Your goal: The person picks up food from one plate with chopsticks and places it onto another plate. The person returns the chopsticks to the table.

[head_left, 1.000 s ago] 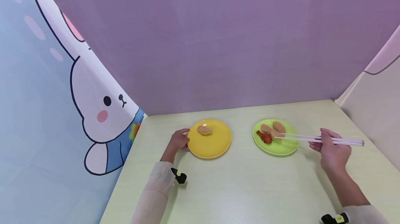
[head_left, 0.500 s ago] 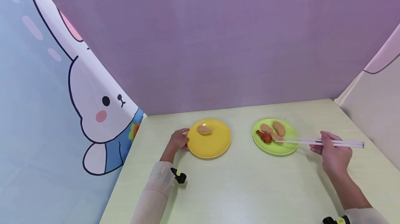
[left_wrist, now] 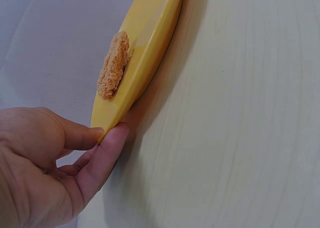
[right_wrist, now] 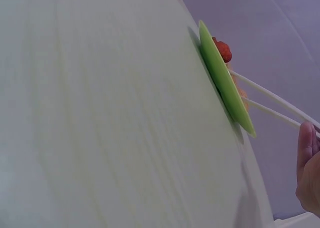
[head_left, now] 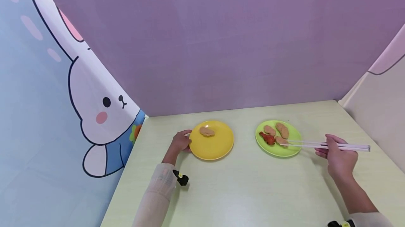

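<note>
My left hand [head_left: 181, 141] pinches the left rim of a yellow plate [head_left: 218, 149] between thumb and fingers. One tan piece of fried chicken [left_wrist: 114, 65] lies on that plate. Over the green plate [head_left: 292, 152], my right hand [head_left: 341, 156] holds a pair of white chopsticks [head_left: 335, 145], tips pointing left. Those tips are at a tan fried chicken piece [head_left: 281, 141] near the plate's middle; whether they grip it cannot be told. A red-brown chicken drumstick [head_left: 267, 138] sits left of it, with two more tan pieces behind, a smaller one [head_left: 269, 130] and a longer one [head_left: 282, 130].
Both plates stand on a pale wood-grain table [head_left: 234, 191]. A purple cloth panel [head_left: 221, 44] rises along its back edge. At the left hangs a blue cloth with a rabbit print [head_left: 95, 114], and a pale panel [head_left: 379, 107] borders the right.
The chopsticks and right hand have shifted slightly right and nearer. The tan piece at their tips has moved nearer, apart from the smaller piece behind. My left hand stays on the yellow plate.
</note>
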Demonstrator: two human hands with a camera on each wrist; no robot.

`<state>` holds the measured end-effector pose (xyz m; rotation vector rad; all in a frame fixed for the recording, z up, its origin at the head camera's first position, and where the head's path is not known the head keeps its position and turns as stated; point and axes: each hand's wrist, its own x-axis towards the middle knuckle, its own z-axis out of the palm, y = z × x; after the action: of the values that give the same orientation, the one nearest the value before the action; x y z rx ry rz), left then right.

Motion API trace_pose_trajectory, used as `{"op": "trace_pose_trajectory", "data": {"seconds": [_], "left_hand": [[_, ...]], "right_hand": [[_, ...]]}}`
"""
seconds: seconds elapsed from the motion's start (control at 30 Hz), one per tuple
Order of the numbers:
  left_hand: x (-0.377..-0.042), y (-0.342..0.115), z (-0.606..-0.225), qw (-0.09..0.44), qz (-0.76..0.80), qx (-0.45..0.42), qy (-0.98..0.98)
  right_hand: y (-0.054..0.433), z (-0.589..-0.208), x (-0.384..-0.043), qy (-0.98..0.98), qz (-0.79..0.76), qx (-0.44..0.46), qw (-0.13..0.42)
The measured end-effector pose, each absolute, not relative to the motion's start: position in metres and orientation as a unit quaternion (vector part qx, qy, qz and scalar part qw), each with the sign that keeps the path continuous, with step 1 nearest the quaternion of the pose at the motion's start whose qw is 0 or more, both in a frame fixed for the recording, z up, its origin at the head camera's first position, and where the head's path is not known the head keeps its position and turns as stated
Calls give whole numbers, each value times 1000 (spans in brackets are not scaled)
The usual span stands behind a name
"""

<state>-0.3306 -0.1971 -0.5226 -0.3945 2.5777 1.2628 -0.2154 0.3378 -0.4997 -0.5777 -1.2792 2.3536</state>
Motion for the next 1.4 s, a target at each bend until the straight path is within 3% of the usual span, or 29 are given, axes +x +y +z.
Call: {"op": "trace_pose_trajectory", "data": {"seconds": [0.67, 1.4], "left_hand": [[-326, -194, -518, 120, 429, -132, 886], [-326, -194, -518, 117, 424, -123, 890]], "right_hand": [[334, -493, -220, -431, 854, -201, 210], [286, -483, -249, -477, 835, -194, 194]]}}
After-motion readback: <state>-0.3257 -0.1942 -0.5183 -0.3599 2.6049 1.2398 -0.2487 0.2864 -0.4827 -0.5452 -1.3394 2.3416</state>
